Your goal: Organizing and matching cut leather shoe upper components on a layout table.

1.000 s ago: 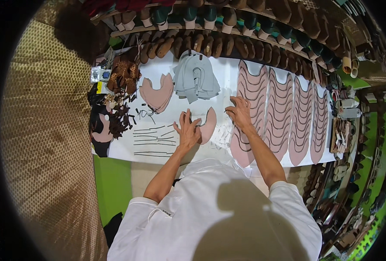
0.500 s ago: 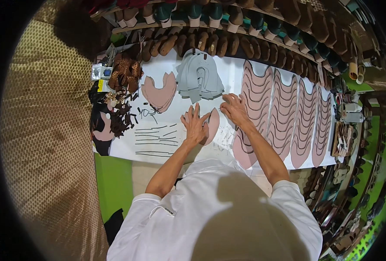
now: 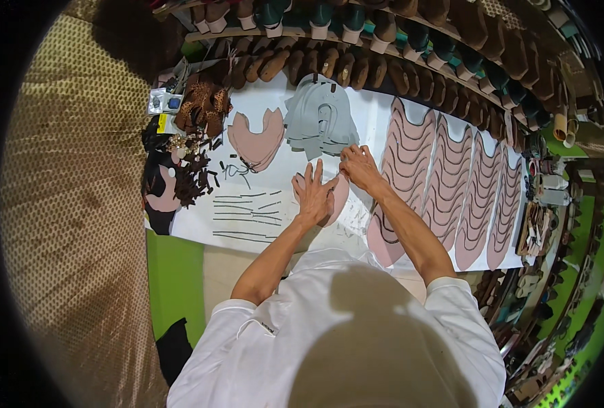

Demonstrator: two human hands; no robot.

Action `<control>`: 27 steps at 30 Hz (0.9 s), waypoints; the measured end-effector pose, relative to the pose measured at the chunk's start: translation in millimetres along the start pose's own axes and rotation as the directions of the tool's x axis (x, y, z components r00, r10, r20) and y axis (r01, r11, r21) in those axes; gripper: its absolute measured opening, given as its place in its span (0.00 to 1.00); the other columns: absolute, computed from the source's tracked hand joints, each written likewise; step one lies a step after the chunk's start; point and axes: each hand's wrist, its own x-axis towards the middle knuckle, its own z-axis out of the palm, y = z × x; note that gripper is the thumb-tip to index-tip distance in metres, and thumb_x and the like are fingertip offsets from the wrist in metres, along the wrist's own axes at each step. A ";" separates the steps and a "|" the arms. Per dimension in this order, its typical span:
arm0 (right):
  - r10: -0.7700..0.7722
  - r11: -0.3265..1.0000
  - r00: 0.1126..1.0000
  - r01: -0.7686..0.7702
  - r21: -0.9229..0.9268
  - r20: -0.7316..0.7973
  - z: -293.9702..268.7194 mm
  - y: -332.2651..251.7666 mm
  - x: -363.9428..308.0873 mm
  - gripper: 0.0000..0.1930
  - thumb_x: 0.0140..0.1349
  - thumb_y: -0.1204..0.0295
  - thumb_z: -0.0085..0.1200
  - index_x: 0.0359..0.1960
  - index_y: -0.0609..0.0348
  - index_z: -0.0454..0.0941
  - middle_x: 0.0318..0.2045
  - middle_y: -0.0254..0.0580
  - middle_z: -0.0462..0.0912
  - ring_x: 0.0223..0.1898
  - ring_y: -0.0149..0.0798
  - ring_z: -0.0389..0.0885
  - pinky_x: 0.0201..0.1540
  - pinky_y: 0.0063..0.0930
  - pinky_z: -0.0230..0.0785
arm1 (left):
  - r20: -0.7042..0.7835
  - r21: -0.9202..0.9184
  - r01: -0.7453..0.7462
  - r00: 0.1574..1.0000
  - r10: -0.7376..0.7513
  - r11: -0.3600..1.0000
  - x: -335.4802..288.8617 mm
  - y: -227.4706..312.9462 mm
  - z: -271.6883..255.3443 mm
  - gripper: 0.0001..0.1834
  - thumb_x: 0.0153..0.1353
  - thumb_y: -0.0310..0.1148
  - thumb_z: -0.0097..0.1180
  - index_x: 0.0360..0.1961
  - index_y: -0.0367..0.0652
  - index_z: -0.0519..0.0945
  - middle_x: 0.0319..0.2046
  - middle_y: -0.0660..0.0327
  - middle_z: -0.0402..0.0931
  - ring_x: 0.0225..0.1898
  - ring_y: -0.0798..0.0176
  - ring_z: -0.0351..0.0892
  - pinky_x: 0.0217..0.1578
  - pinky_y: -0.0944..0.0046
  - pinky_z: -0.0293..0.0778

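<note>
At the left end of the desk [image 3: 192, 224]: spotted cloth [image 3: 203, 103] above a loose pile of small dark brown scraps [image 3: 194, 182]
Thin strips: dark strips [image 3: 237, 215] laid out in rough lines on the white surface, near its front edge and left of the hands
Pink stack: curved pink pieces [image 3: 257, 144] lying together, well clear of both hands, with a small tangle of dark strips just below
Left hand [image 3: 312, 197]: fingers spread and laid over the pink piece, seeming to press it rather than grip it
Pink piece [image 3: 340, 198]: on the desk in front of the person, under the left hand and partly hidden by it, its upper right tip close to the other hand
Grey stack [image 3: 315, 112]: grey pieces lying just beyond the hands
Right hand [image 3: 359, 168]: fingers bent and bunched at the tip of the pink piece; whether they pinch anything, I cannot tell
Pink rows: overlapping pink pieces [image 3: 410, 139] with dark curved edges, in four columns right of the hands
Step in hand: by the look of it, close work along the edge of one pink piece
Next move: would call for a firm left hand and light, exact right fingers following that edge
</note>
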 end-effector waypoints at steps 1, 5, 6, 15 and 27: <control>0.005 0.999 1.000 -0.005 -0.032 0.005 0.6 -1.0 1.5 0.04 0.55 0.73 0.64 0.31 0.49 0.90 0.47 0.32 0.80 0.58 0.39 0.72 0.62 0.40 0.58 | 0.002 0.002 -0.001 1.000 0.001 1.000 0.3 -0.1 0.3 0.29 0.49 0.27 0.63 0.55 0.60 0.88 0.80 0.47 0.48 0.79 0.34 0.44 0.67 0.15 0.39; -0.004 0.996 1.000 0.004 -0.088 -0.002 3.2 -1.1 5.6 0.05 0.55 0.74 0.64 0.31 0.49 0.91 0.46 0.32 0.81 0.57 0.39 0.73 0.63 0.40 0.58 | -0.011 0.059 -0.026 1.000 0.027 0.998 1.2 -5.1 4.0 0.29 0.51 0.30 0.63 0.57 0.65 0.87 0.81 0.48 0.49 0.79 0.35 0.46 0.63 0.17 0.44; -0.004 0.996 1.000 0.004 -0.088 -0.002 3.1 -0.6 6.5 0.05 0.55 0.74 0.64 0.31 0.49 0.91 0.46 0.32 0.81 0.57 0.39 0.73 0.63 0.40 0.58 | -0.011 0.059 -0.027 1.000 0.028 0.998 1.6 -5.3 4.1 0.29 0.51 0.30 0.63 0.57 0.65 0.87 0.81 0.48 0.49 0.79 0.35 0.46 0.63 0.17 0.44; -0.029 0.990 0.999 0.033 -0.135 0.025 0.4 -1.4 11.7 0.06 0.56 0.73 0.64 0.31 0.48 0.92 0.45 0.32 0.83 0.57 0.38 0.74 0.64 0.41 0.57 | -0.027 0.092 -0.022 0.999 0.025 0.996 1.9 -9.7 4.3 0.27 0.52 0.33 0.65 0.57 0.64 0.87 0.81 0.49 0.48 0.79 0.36 0.46 0.64 0.14 0.45; -0.017 0.979 0.999 0.025 -0.204 0.041 10.1 0.9 15.3 0.05 0.55 0.71 0.65 0.31 0.46 0.92 0.44 0.31 0.83 0.57 0.37 0.74 0.64 0.42 0.56 | 0.034 0.061 -0.046 0.998 0.044 0.997 8.6 -2.5 -2.5 0.33 0.49 0.29 0.64 0.61 0.61 0.85 0.81 0.48 0.46 0.80 0.34 0.42 0.64 0.11 0.41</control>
